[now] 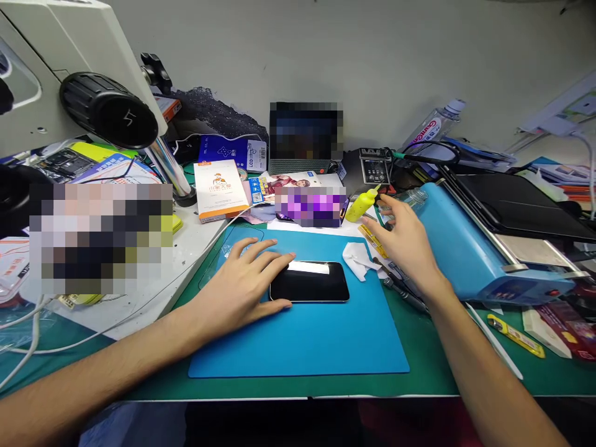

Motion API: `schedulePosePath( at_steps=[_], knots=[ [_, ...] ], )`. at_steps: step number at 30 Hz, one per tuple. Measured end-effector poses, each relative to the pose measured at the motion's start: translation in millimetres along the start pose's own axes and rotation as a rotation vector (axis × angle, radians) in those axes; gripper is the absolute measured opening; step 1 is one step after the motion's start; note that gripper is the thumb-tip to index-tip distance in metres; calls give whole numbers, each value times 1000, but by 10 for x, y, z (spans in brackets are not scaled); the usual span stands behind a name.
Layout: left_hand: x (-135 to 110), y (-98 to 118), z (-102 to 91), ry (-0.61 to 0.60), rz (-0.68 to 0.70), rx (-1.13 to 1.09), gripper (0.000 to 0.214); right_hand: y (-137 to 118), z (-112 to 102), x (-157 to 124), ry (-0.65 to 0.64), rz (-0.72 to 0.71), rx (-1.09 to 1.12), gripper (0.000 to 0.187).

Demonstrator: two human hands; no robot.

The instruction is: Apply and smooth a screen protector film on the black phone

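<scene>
A black smartphone (311, 282) lies face up on a blue mat (302, 335). My left hand (249, 279) rests flat on the mat with its fingers spread, touching the phone's left end. My right hand (404, 239) hovers open to the right of the mat, its fingers reaching toward a yellow squeeze bottle (361, 205) and a small clear bottle (412, 197). A crumpled white wipe (357, 259) lies on the mat between the phone and my right hand. Dark tweezers (400, 288) lie under my right wrist.
A blue laminating machine (470, 254) stands at the right. A microscope (69, 81) looms at the upper left. Boxes (218, 189), a soldering station (375, 167) and a plastic water bottle (433, 127) crowd the back. A yellow cutter (514, 335) lies on the green mat (419, 366).
</scene>
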State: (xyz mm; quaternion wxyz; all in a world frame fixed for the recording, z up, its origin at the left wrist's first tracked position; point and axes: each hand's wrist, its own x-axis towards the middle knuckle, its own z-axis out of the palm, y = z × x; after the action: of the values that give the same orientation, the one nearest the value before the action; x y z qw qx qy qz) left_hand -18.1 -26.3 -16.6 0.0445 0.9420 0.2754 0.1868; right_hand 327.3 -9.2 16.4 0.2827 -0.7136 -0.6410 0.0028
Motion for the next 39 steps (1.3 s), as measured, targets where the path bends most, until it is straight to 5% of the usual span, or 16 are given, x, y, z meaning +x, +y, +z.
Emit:
schedulePosePath(
  at_steps=[7,12,15,19,30,39],
  knots=[
    [2,-7,-7,-18,-16,-7,64,68,309,174,-16,28,117,53],
    [0,-5,-8,-23,-30,0,66,13,185,109,52,51,207,44],
    [3,-5,0,-34,-44,26,69,-15,-18,-13,58,-30,334,45],
    [12,-15,-10,-9,-101,130,88,-23,-170,-264,-159,-170,426,43],
    [23,-46,-2,-66,-120,114,79,-125,-14,-605,-337,-548,343,37],
    [27,-50,-7,-55,-110,96,77,-241,52,-618,-298,-634,297,38]
  ],
)
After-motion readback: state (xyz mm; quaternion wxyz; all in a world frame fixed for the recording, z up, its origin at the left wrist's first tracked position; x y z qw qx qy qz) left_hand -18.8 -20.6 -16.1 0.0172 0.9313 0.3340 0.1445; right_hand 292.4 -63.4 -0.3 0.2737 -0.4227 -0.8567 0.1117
